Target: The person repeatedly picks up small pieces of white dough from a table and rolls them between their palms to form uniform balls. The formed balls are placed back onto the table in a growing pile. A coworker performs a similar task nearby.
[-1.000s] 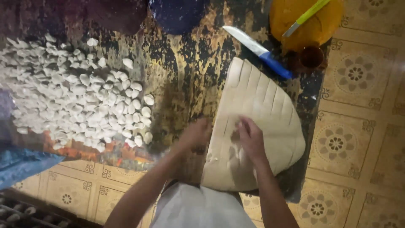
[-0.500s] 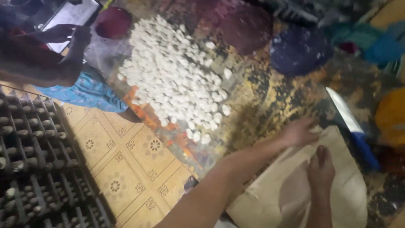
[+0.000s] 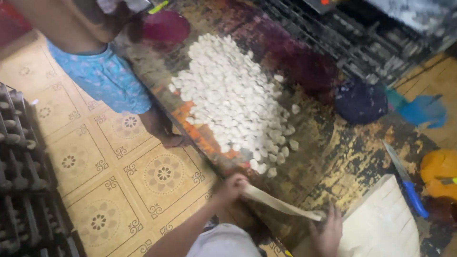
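A heap of white dough pieces (image 3: pixel 238 102) is crowding the worn board just beyond you, a blue-handled knife (image 3: pixel 404 181) lying to the right. Your left hand (image 3: pixel 232 186) is gripping one end of the dough strip (image 3: pixel 278 203), your right hand (image 3: pixel 328 231) pinching the other; it's stretching left-to-right, sloping down toward the scored dough slab (image 3: pixel 385 223)

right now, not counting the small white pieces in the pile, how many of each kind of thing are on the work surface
dough strips: 1, stretched between left hand and right hand
dough slabs: 1
knives: 1, blue handle
piles of dough pieces: 1
dark red bowls: 1
orange containers: 1
total: 6
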